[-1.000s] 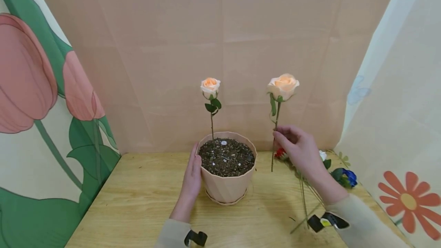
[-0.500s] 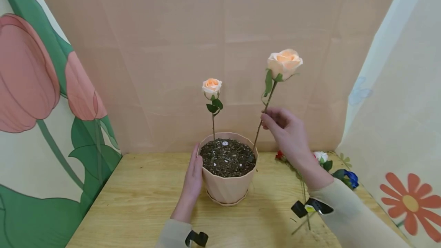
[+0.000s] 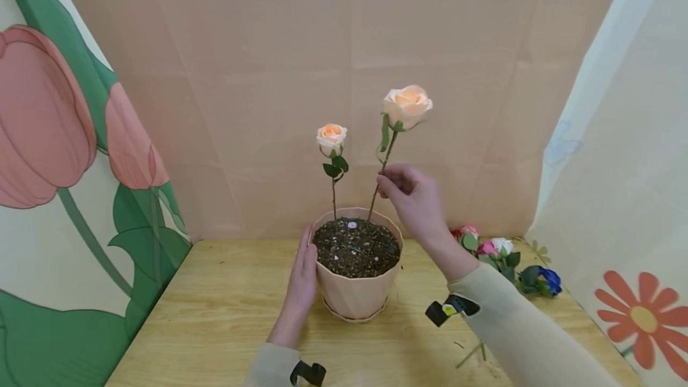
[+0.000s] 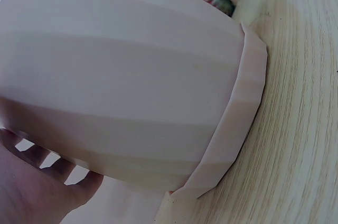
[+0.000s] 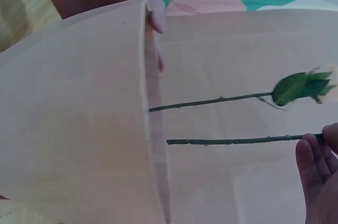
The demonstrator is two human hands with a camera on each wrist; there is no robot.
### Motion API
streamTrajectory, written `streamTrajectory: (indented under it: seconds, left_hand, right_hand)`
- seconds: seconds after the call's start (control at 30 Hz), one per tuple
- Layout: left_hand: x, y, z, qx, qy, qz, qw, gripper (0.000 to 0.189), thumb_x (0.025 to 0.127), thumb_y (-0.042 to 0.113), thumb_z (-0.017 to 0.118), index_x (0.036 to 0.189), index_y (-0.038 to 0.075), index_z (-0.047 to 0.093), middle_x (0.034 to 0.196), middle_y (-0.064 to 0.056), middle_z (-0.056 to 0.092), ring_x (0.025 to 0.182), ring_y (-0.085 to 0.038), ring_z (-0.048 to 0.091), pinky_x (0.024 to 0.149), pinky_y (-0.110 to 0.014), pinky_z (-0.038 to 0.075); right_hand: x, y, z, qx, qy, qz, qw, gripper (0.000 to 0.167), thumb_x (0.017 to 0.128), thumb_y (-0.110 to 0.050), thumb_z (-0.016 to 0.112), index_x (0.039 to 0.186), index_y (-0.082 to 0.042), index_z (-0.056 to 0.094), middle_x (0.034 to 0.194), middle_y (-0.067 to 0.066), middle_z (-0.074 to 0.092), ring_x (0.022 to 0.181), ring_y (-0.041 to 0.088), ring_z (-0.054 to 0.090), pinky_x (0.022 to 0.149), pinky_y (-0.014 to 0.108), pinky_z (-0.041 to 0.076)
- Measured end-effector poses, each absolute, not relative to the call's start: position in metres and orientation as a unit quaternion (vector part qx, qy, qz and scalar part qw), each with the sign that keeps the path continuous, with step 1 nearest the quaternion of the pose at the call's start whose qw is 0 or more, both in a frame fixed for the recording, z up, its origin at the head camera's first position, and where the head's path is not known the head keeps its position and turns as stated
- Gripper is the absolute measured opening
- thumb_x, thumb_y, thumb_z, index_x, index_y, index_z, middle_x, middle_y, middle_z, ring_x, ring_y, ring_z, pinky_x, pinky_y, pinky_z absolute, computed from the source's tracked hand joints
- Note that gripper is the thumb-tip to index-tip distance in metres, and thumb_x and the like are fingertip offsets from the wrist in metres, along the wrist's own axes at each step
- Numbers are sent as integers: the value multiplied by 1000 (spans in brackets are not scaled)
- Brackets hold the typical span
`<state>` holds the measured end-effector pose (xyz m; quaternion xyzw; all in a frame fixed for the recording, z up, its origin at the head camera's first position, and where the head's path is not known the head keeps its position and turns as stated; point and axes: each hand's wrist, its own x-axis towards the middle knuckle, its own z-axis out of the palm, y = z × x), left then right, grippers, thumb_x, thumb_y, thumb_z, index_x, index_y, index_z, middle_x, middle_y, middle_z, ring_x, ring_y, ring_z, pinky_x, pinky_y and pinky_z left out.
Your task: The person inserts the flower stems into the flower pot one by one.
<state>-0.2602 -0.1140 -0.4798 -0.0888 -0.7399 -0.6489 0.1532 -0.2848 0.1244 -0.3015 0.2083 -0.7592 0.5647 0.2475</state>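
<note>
Lower centre, left hand (image 3: 302, 276) lies flat-fingered against the pot (image 3: 352, 296), likely steadying it — mid-frame, right hand (image 3: 418, 200) pinches the larger rose (image 3: 407, 106) mid-stem, presumably to control its tilt.

In the lower middle of the head view, the left hand (image 3: 302, 276) points upward, fingers extended, its left forearm (image 3: 273, 364) coming from the bottom edge. Right of centre, the right hand (image 3: 416, 202) pinches, thumb against bent fingers, its right forearm (image 3: 521, 321) slanting from the lower right
</note>
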Motion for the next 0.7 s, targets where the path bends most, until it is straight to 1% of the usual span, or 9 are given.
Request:
streamTrajectory:
  seconds: [0.1,0.17,0.4,0.6,0.7]
  left_hand:
    - [-260,-114,-479,-88,-740,-649,153,56,123,40,29,178,30,25,182,-4,23,167,-35,20,134,-62,14]
    - [-259,-114,-478,-85,-742,-648,151,56,123,40,30,178,31,25,182,-2,23,167,-35,20,134,-62,13]
    - [-259,-114,-478,-82,-743,-648,148,56,123,41,29,178,32,24,183,-2,22,167,-35,19,134,-62,13]
    - [-259,-113,-476,-81,-744,-645,151,57,123,42,28,178,29,24,183,-4,22,167,-36,20,134,-63,14]
    - [-259,-113,-476,-83,-744,-645,154,57,123,41,28,178,27,24,183,-4,22,166,-36,20,134,-62,14]
  right_hand:
    - [-291,119,-308,209,-762,563,242,15,107,-11,75,115,1,78,101,17,80,86,28,75,74,21,62]
    - [-295,115,-311,209,-765,560,240,14,107,-11,75,115,1,79,100,16,80,87,30,75,74,21,62]
    - [-304,104,-319,200,-774,558,223,14,108,-12,74,115,-1,79,100,14,79,89,29,75,74,26,63]
    - [-312,100,-325,204,-782,545,221,12,107,-8,74,115,0,78,100,13,79,88,28,75,72,21,60]
    - [-315,98,-328,205,-784,542,222,12,107,-7,74,116,0,78,100,13,79,87,27,74,72,22,60]
